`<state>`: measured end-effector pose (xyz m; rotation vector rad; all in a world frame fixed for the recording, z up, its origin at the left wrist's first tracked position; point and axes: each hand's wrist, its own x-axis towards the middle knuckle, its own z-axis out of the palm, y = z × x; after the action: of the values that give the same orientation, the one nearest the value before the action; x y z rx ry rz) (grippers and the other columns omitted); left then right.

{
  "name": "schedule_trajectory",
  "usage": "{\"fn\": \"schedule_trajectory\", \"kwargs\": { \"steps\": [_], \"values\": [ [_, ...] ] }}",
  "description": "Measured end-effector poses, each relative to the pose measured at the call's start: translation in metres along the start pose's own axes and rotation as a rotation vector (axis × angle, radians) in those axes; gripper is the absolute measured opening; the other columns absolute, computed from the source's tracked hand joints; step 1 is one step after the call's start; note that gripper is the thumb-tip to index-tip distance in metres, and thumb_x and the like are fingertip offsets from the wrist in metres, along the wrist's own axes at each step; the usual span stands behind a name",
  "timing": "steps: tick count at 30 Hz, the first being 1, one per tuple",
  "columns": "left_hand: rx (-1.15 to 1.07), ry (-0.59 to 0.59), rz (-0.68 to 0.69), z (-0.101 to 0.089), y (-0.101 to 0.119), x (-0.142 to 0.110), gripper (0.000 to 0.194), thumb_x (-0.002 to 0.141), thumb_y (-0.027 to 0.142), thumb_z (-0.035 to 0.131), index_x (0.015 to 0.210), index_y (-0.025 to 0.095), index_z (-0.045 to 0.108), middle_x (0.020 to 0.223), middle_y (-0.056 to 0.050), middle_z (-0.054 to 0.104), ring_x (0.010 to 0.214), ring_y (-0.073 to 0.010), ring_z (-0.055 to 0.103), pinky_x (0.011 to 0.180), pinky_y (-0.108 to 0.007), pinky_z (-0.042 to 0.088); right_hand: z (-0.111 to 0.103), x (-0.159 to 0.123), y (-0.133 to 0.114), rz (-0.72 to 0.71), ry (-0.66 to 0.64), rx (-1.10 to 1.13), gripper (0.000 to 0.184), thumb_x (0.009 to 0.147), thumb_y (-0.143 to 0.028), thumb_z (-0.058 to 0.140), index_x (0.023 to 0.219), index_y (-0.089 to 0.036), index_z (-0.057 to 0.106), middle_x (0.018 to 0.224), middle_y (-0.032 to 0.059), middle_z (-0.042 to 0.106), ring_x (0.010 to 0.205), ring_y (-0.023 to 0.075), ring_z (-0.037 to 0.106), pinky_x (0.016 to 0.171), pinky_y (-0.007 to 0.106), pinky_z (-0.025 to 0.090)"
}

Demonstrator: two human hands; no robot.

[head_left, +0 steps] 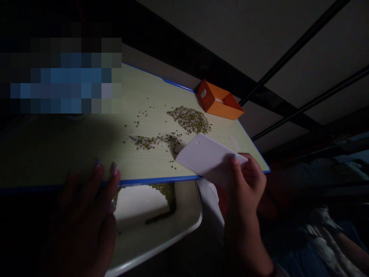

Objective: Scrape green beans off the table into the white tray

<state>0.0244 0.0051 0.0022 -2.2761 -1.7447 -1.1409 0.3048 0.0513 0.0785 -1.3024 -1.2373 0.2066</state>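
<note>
My right hand [245,184] grips a white, flat plastic scraper [204,156] between thumb and fingers, near the front right of the table. The scraper has a small hole near one corner and is held tilted over the tabletop [138,165]. Beyond it lies a pile of small green beans [190,119], mixed with pale bits. A thinner strip of beans [150,141] stretches left from the scraper's edge. At the table's front edge, my left hand [89,207] is open, its fingers spread and holding nothing; much of it is in shadow.
Below the front edge stands a white tub [184,227] with more green beans along its inner side. An orange open box [229,109] sits at the far right corner. Blue trim [161,180] borders the table. A pixelated patch covers the upper left. Somebody's forearm [350,246] shows lower right.
</note>
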Motion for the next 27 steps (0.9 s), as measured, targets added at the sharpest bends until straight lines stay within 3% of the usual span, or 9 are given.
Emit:
{"fn": "schedule_trajectory", "kwargs": {
  "steps": [10, 27],
  "values": [
    [0.039, -0.031, -0.037, -0.001, 0.000, -0.001, 0.077, 0.084, 0.016, 0.046, 0.152, 0.038, 0.018, 0.169, 0.014, 0.011, 0.157, -0.0317, 0.014, 0.131, -0.060, 0.020, 0.002, -0.003, -0.001, 0.004, 0.076, 0.023, 0.023, 0.088, -0.038, 0.069, 0.074, -0.020, 0.064, 0.061, -0.0051, 0.054, 0.054, 0.0092, 0.046, 0.049, 0.020, 0.034],
    [0.008, -0.034, -0.057, -0.003, 0.002, -0.001, 0.078, 0.083, 0.016, 0.048, 0.152, 0.039, 0.020, 0.169, 0.011, 0.017, 0.156, -0.0328, 0.016, 0.131, -0.062, 0.020, 0.015, -0.003, 0.002, 0.106, -0.077, 0.110, 0.026, 0.089, -0.041, 0.067, 0.074, -0.021, 0.059, 0.063, -0.0054, 0.051, 0.054, 0.0090, 0.044, 0.048, 0.020, 0.032]
  ]
}}
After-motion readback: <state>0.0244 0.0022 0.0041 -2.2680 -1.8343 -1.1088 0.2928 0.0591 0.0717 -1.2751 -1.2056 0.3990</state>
